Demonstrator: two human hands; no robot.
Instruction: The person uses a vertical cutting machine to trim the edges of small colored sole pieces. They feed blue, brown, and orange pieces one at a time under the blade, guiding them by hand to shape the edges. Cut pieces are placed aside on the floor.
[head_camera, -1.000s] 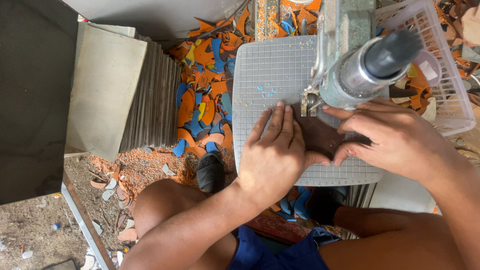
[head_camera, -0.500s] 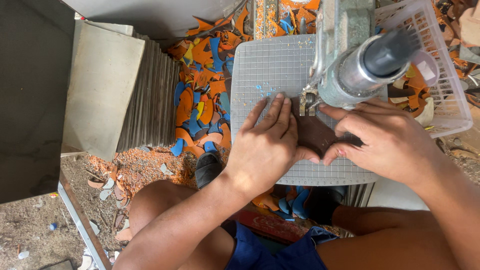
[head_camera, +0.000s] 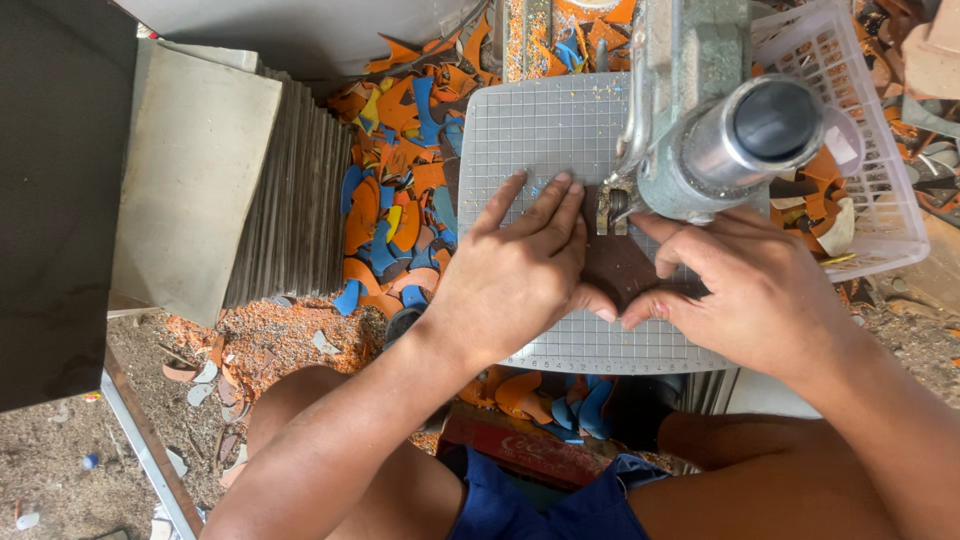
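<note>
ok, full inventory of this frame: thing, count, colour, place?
dark sheet piece: one, dark brown, flat on the gridded table under both hands
gridded table: one, grey, centre
cutting machine: one, grey metal, over the table's right side
plastic basket: one, white, far right, holding scraps
offcuts: many, orange and blue, floor left of table
stacked tiles: one stack, grey, left
left hand: flat on the sheet piece
right hand: fingers pressing the sheet piece beside the blade
</note>
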